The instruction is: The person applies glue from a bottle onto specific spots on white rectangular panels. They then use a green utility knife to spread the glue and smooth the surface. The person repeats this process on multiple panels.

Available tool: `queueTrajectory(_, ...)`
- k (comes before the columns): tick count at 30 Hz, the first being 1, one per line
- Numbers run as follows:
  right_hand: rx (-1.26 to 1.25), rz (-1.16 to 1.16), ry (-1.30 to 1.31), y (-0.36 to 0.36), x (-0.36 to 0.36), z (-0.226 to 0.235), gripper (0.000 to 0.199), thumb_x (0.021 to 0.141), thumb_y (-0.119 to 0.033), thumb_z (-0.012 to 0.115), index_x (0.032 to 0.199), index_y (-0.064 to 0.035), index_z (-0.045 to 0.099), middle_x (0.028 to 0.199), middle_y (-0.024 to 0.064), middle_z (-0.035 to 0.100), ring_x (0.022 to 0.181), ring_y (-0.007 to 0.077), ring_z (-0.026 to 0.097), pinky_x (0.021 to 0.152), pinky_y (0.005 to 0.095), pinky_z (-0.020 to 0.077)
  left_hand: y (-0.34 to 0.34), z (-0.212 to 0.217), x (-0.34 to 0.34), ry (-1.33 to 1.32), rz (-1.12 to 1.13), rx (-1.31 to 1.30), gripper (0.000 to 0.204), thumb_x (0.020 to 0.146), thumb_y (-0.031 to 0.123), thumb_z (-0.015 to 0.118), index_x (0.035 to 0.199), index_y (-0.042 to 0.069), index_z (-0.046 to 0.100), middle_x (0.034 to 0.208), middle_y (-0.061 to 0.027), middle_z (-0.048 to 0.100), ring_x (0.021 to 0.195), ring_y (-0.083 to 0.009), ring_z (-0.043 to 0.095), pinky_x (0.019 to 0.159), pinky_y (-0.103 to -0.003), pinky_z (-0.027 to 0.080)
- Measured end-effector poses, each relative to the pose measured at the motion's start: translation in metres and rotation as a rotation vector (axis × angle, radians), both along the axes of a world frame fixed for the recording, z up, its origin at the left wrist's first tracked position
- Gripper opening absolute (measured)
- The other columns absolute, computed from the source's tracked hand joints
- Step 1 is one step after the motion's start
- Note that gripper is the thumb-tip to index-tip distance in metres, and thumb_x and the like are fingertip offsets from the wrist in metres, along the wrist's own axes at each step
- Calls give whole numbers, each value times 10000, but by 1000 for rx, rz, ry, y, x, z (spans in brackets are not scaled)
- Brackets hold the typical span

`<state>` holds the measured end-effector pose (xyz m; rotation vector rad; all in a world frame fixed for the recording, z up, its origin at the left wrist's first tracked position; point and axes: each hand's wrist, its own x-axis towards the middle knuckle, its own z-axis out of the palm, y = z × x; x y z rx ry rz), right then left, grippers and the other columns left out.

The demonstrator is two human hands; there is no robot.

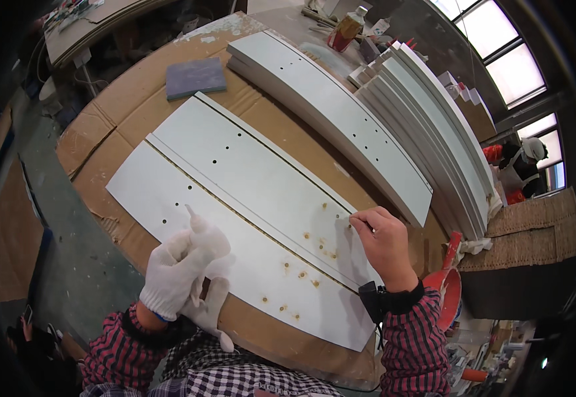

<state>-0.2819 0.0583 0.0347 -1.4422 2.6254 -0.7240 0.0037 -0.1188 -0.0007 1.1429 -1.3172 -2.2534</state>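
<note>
Two hands on white boards lying flat on a cardboard-covered table (122,99).
Gloved left hand (183,261) rests loosely open on the near board (169,192); bare right hand (382,239) pinches something (too small to tell) at the middle board (261,165).

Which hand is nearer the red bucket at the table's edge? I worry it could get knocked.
Right. The right hand rests on the white panel just left of the red bucket; the gloved left hand is far across the panel.
</note>
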Motion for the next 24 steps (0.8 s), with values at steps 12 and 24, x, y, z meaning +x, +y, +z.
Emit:
queueTrajectory(12, 30, 38, 35, -13, -4, -19, 83, 880, -109, 665, 903, -50, 719, 887, 110, 680, 779, 318, 656, 688, 371, 514, 0, 0, -2, 2, 39, 46, 191, 938, 98, 626, 1045, -59, 647, 681, -3, 605, 423, -46, 488, 379, -192, 375)
queueTrajectory(24, 40, 38, 70, -12, -2, -20, 80, 874, -111, 670, 900, -54, 720, 888, 109, 680, 782, 322, 657, 697, 378, 521, 0, 3, -3, 16, 40, 58, 201, 935, 84, 618, 1062, -70, 641, 680, -15, 614, 412, -47, 495, 368, -193, 394)
